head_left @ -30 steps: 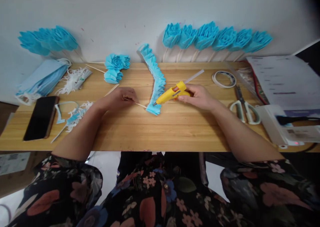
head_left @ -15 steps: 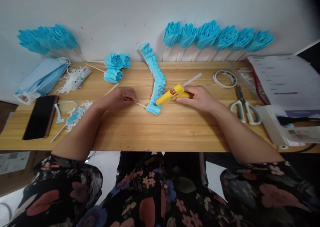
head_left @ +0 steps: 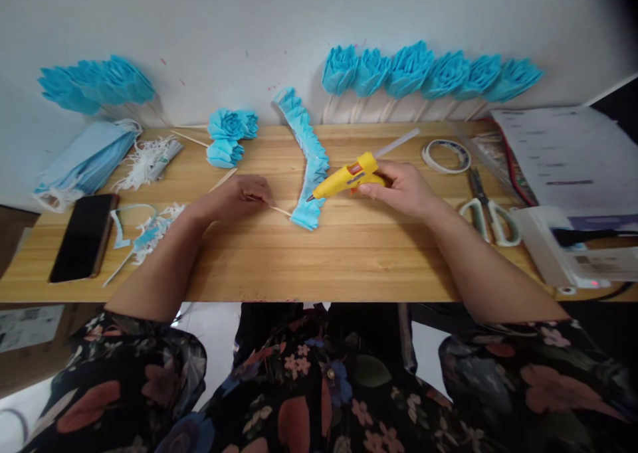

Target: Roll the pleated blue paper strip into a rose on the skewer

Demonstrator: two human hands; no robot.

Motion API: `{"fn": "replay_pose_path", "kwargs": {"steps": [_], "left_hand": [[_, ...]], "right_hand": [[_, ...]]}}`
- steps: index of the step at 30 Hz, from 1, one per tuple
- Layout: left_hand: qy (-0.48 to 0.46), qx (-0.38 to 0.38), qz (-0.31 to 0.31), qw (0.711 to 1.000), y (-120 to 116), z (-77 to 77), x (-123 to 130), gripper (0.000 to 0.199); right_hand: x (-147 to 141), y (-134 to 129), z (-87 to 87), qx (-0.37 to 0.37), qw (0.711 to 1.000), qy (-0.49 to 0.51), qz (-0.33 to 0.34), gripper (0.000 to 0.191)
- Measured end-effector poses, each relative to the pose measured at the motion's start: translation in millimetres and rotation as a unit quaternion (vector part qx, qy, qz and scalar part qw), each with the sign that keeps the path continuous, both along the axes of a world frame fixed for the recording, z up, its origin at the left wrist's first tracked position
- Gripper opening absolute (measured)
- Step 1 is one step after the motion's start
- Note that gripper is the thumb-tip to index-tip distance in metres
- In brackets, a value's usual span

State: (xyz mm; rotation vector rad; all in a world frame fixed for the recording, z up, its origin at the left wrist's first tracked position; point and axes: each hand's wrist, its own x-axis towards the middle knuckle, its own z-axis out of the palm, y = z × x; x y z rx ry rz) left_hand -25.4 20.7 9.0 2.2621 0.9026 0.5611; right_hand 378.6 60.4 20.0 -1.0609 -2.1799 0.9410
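My right hand [head_left: 399,186] grips a yellow hot glue gun [head_left: 349,175], with a clear glue stick [head_left: 397,143] poking out of its back. The gun's dark nozzle [head_left: 310,198] is over the lower part of a pleated blue strip [head_left: 314,157], which lies in a curve on the table; whether it touches cannot be made out. My left hand [head_left: 239,197] is closed on a thin wooden stick [head_left: 280,210]. That stick's tip meets the rolled lower end of the strip [head_left: 305,215].
Finished blue flowers [head_left: 409,71] on sticks lean against the wall. Smaller blue flowers [head_left: 226,134] lie left of the strip. At left are face masks [head_left: 90,157] and a phone [head_left: 82,237]; at right, tape [head_left: 447,157], scissors [head_left: 491,214] and a white box [head_left: 553,254].
The glue gun has shifted slightly up and right with my right hand, its nozzle now more in view. My left hand and the stick have stayed nearly still.
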Motion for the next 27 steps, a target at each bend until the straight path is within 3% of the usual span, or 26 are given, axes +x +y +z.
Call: {"fn": "replay_pose_path", "kwargs": {"steps": [9,22,27], "left_hand": [[-0.002,-0.004,-0.002,1.000,0.3,-0.6,-0.9,0.028],[0.000,0.024,-0.021,0.999,2.0,-0.4,-1.3,0.038],[-0.013,0.025,-0.018,0.999,1.6,-2.2,-1.5,0.037]], "right_hand": [[-6.7,-6.9,5.2,-0.002,0.997,-0.063,0.035,0.054],[-1.9,-1.8,0.6,0.034,0.999,-0.003,-0.006,0.060],[0.1,-0.6,-3.5,0.058,0.998,-0.033,-0.009,0.061]]}}
